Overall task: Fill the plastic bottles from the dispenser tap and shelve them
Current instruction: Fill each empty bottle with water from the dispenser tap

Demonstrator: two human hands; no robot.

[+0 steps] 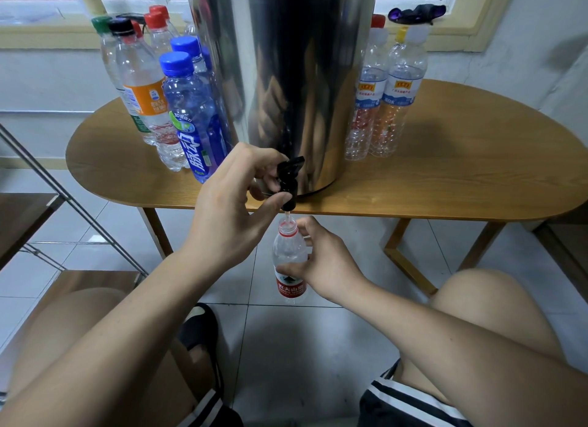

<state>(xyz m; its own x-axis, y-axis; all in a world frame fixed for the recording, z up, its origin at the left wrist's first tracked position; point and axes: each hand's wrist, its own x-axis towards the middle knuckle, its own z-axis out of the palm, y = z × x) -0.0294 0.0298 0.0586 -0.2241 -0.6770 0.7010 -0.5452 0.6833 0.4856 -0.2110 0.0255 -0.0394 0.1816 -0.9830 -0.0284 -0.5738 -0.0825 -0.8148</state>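
A tall steel dispenser (286, 76) is standing at the front edge of an oval wooden table (461, 172), filling the middle of the view and blocking much of the window behind it. A cluster of capped bottles (178, 108), with blue, red, black and green caps, is crowding the tabletop on its left, the nearest blue one standing near the left hand's knuckles. Two clear bottles (381, 108) are standing together on its right, well apart from both hands. A metal rack (38, 168) is slanting in at the left edge, and a black slipper (199, 328) is lying on the tiled floor (302, 347) between the person's knees. The left hand (229, 210) is gripping the black tap (288, 181) at the dispenser's base, fingers curled over its lever and thumb pressing beneath the spout. Directly under that spout, below the table edge, the right hand (321, 261) is holding an uncapped, red-labelled bottle (288, 251) upright, fingers and thumb wrapped round its body, its mouth sitting just beneath the nozzle. A thin stream seems to be running into it.
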